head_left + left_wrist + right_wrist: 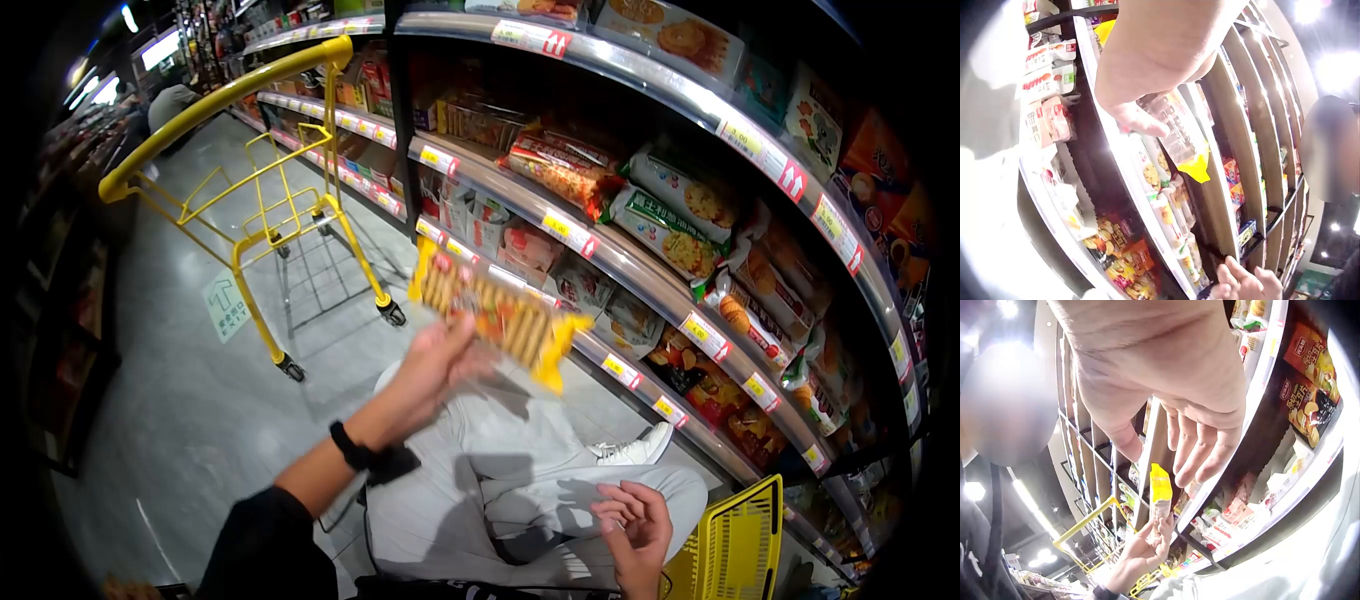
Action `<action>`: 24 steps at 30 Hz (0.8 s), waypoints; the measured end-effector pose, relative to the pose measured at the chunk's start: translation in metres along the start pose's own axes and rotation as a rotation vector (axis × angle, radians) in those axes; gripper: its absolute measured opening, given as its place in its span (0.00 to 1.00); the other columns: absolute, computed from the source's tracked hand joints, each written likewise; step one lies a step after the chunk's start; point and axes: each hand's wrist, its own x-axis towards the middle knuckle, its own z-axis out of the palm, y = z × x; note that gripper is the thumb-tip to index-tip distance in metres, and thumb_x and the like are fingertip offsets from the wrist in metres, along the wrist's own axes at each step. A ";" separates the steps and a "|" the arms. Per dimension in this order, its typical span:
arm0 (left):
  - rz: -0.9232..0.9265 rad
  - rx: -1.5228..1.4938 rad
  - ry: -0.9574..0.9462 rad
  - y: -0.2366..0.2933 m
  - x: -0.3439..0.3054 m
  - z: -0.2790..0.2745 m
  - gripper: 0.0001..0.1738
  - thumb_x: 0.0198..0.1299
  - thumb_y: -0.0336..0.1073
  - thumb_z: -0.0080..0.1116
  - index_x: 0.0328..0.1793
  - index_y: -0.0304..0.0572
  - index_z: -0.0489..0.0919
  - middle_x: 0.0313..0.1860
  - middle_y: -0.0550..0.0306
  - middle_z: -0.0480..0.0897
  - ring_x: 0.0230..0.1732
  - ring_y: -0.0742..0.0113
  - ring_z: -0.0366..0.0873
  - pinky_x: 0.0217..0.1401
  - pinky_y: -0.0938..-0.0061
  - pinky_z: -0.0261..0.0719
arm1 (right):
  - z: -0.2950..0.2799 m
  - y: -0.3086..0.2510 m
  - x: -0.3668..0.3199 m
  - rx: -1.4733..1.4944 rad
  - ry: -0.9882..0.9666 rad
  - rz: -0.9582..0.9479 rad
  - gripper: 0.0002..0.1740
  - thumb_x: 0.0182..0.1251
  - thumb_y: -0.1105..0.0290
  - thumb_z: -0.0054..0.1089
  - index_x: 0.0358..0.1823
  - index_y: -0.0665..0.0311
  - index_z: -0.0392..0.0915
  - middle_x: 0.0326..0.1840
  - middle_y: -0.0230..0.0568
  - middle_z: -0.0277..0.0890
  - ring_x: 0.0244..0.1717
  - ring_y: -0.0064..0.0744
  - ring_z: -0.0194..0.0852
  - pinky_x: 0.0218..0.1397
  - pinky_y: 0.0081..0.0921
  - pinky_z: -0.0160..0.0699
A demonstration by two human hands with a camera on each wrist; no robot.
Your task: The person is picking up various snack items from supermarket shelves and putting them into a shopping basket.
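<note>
My left hand grips a clear packet of biscuits with yellow crimped ends, its thumb lying over the near edge. The packet hangs above my lap, in front of the lower shelves. In the left wrist view the thumb presses on the packet's wrapper, and part of the packet is hidden behind the hand. My right hand is raised over my right knee with its fingers loosely bent, holding nothing. In the right wrist view its fingers hang relaxed, apart from the packet.
A yellow shopping trolley stands on the grey floor ahead to the left. Shelves of packaged biscuits run along the right. A yellow basket sits beside my right knee. A white shoe is close to the bottom shelf.
</note>
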 end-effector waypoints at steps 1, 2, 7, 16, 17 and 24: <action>0.039 0.046 0.000 0.014 0.021 -0.006 0.23 0.76 0.46 0.50 0.66 0.35 0.71 0.54 0.51 0.83 0.43 0.67 0.86 0.43 0.78 0.90 | -0.008 0.003 -0.002 0.003 -0.005 -0.009 0.27 0.62 0.84 0.63 0.62 0.73 0.67 0.58 0.58 0.79 0.51 0.37 0.83 0.58 0.29 0.76; 0.089 0.076 -0.023 0.027 0.044 -0.011 0.23 0.76 0.47 0.51 0.65 0.36 0.72 0.55 0.52 0.83 0.44 0.67 0.86 0.44 0.78 0.89 | -0.020 0.006 -0.006 -0.008 0.006 0.020 0.25 0.62 0.84 0.62 0.61 0.74 0.68 0.56 0.58 0.80 0.51 0.38 0.83 0.59 0.30 0.76; 0.251 0.267 -0.012 0.095 0.153 -0.030 0.19 0.76 0.48 0.50 0.56 0.38 0.72 0.53 0.49 0.83 0.46 0.66 0.85 0.46 0.76 0.87 | -0.030 -0.018 -0.017 -0.081 0.138 0.137 0.13 0.71 0.77 0.61 0.54 0.72 0.76 0.43 0.43 0.83 0.47 0.31 0.80 0.58 0.27 0.75; 0.633 0.345 0.253 0.162 0.257 -0.047 0.20 0.73 0.40 0.57 0.57 0.29 0.67 0.53 0.42 0.81 0.50 0.56 0.85 0.52 0.67 0.90 | -0.080 -0.002 -0.028 -0.121 0.347 0.177 0.09 0.71 0.75 0.60 0.50 0.70 0.77 0.42 0.42 0.83 0.44 0.27 0.79 0.54 0.24 0.74; 0.644 0.352 0.256 0.164 0.263 -0.048 0.20 0.73 0.39 0.57 0.57 0.28 0.67 0.52 0.41 0.81 0.50 0.56 0.86 0.52 0.68 0.90 | -0.089 0.003 -0.028 -0.120 0.344 0.178 0.09 0.71 0.75 0.60 0.50 0.70 0.77 0.42 0.42 0.83 0.44 0.27 0.79 0.54 0.24 0.74; 0.486 0.335 0.108 0.154 0.294 -0.038 0.20 0.77 0.37 0.47 0.64 0.24 0.68 0.55 0.41 0.81 0.51 0.52 0.85 0.53 0.65 0.89 | -0.121 0.016 -0.027 -0.099 0.434 0.156 0.10 0.70 0.77 0.59 0.50 0.70 0.78 0.43 0.42 0.82 0.44 0.27 0.78 0.53 0.23 0.74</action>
